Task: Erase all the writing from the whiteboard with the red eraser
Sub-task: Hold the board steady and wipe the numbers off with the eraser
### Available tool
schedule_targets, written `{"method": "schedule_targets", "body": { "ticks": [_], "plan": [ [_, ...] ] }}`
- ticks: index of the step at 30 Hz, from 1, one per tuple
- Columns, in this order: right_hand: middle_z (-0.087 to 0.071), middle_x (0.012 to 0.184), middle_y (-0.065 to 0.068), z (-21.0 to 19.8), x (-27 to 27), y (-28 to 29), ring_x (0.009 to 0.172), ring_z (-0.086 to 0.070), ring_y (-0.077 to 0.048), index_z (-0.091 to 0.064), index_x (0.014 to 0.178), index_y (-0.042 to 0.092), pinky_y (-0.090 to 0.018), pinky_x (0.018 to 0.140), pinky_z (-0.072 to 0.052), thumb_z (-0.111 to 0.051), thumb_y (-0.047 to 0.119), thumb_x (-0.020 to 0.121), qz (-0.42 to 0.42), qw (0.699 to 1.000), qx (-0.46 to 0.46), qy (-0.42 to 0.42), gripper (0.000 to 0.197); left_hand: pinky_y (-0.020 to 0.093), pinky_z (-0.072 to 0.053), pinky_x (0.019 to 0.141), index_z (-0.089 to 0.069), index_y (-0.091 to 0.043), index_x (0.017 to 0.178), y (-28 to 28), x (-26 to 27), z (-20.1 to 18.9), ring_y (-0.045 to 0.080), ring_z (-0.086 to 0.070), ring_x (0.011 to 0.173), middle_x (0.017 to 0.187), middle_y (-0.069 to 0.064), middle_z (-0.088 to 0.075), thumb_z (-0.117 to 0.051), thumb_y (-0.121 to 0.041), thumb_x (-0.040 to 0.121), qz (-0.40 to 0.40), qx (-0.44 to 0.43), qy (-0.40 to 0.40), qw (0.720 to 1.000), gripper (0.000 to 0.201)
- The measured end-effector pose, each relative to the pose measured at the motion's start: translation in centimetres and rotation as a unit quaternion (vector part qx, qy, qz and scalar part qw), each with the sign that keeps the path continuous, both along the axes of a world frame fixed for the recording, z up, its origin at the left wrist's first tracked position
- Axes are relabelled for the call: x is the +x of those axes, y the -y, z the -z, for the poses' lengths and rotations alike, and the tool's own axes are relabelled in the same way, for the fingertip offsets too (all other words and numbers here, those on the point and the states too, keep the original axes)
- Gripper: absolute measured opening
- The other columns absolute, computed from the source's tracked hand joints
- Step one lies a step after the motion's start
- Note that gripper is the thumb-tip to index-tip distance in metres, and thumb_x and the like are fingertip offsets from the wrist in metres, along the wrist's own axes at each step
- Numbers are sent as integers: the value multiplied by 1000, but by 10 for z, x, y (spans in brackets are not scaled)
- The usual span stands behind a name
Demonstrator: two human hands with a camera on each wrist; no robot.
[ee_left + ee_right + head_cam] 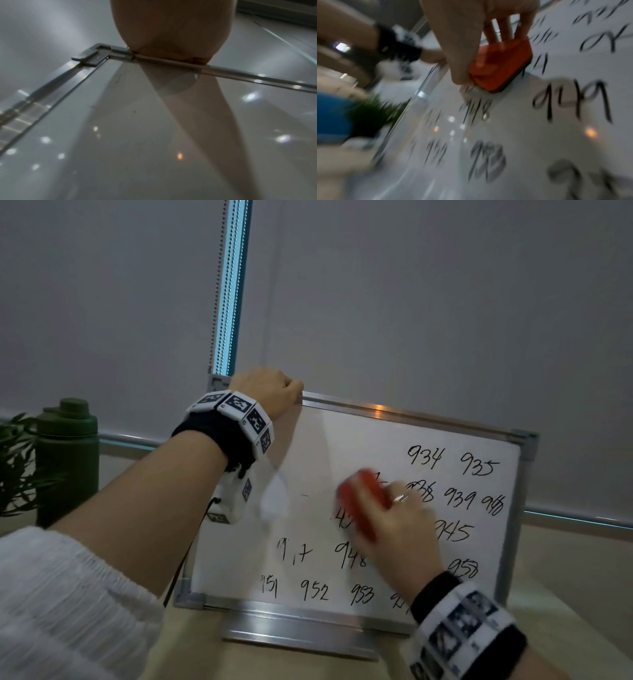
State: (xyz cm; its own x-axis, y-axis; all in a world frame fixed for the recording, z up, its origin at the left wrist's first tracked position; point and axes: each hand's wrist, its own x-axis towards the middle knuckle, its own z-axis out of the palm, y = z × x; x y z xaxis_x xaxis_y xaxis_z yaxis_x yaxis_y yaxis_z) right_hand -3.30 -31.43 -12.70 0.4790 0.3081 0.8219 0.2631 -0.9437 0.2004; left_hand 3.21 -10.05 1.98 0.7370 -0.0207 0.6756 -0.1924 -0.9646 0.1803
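While the whiteboard stands propped on its edge on the pale tabletop, leaning back toward the grey blind, I have my left hand hooked over its top frame close to the upper left corner, fingers curled over the rail and out of sight behind it; the left wrist view shows only the heel of that hand seated on the metal edge beside the grey corner cap. My right hand grips the red eraser around the middle of the board, thumb on one long side and fingers wrapped over the other, and the right wrist view shows the eraser with its dark felt face flat against the white surface. Both the eraser and this hand are smeared with motion blur. Upper left of the board reads blank apart from a short dash, while black handwritten numbers fill the right side and the bottom rows: 934, 935, 939, 945, 948, 952, 953 among those I can read, and a few near the eraser are half gone or smudged. Off to the left, well apart from the board, a dark green bottle stands next to some green leaves.
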Motion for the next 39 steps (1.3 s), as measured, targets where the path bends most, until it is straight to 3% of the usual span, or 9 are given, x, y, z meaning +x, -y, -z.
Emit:
{"method": "schedule_targets", "body": {
  "ticks": [3, 10, 17, 20, 24, 28, 31, 37, 39],
  "plan": [
    [-54, 90, -9, 17, -6, 3, 73, -50, -27, -53, 122, 28, -38, 55, -43, -81, 34, 50, -35, 989, -143, -13, 77, 21, -25, 51, -68, -12, 79, -1, 1, 1, 24, -47, 68, 66, 7, -50, -32, -32, 91, 2, 4, 9, 1000, 42],
    [-44, 109, -18, -58, 10, 32, 97, -42, -33, -31, 143, 28, -46, 81, -42, -61, 46, 80, 99, 980, 167, -35, 71, 20, -25, 51, -70, -14, 88, 0, 0, 1, 22, -45, 62, 59, 1, -45, -31, -33, 93, 1, -2, -5, 1000, 43],
    [-57, 85, -12, 3, -8, 6, 66, -51, -29, -54, 122, 26, -38, 53, -44, -50, 47, 76, -7, 997, -82, -15, 50, 20, -27, 52, -71, -11, 88, 1, 6, 4, 24, -48, 67, 71, 8, -56, -31, -33, 92, 5, -4, 13, 1000, 45],
    [-54, 90, -19, -29, 3, 24, 74, -51, -36, -52, 129, 24, -43, 60, -45, -67, 45, 72, 53, 998, 38, 24, 62, 24, -30, 52, -71, -12, 89, 1, 5, 4, 25, -49, 68, 77, 10, -59, -31, -32, 93, 10, -4, 18, 1000, 45],
    [-45, 109, -21, -52, 14, 36, 95, -45, -37, -29, 144, 25, -49, 80, -46, -64, 42, 78, 108, 975, 194, -27, 77, 25, -30, 52, -72, -12, 88, 3, 5, 4, 25, -49, 68, 76, 9, -59, -32, -32, 92, 12, -12, 11, 1000, 45],
    [-55, 88, -19, 0, -2, 8, 74, -52, -34, -49, 129, 18, -41, 56, -49, -77, 39, 63, 18, 999, 38, -19, 75, 27, -30, 53, -72, -11, 87, 2, 8, 4, 25, -48, 66, 73, 11, -58, -31, -32, 92, 8, -6, 19, 1000, 46],
    [-59, 85, -14, 14, -6, 14, 69, -54, -29, -46, 128, 23, -38, 54, -44, -71, 44, 68, 2, 997, -74, -11, 68, 24, -28, 52, -72, -10, 86, 0, 9, 5, 24, -46, 63, 70, 10, -56, -30, -32, 91, 12, 1, 27, 1000, 47],
    [-46, 111, -25, -43, 13, 47, 99, -44, -39, -33, 143, 23, -50, 80, -45, -66, 39, 78, 103, 971, 214, -15, 74, 28, -32, 60, -71, -11, 88, 1, 6, 5, 24, -48, 65, 74, 10, -61, -30, -31, 93, 7, 24, 21, 999, 46],
    [-43, 114, -23, -38, 11, 39, 102, -41, -37, -27, 145, 24, -49, 83, -45, -65, 39, 79, 114, 968, 220, -39, 78, 28, -32, 62, -71, -11, 88, 1, 7, 4, 25, -49, 66, 79, 13, -65, -30, -30, 93, 6, 24, 20, 1000, 46]
  ]
}}
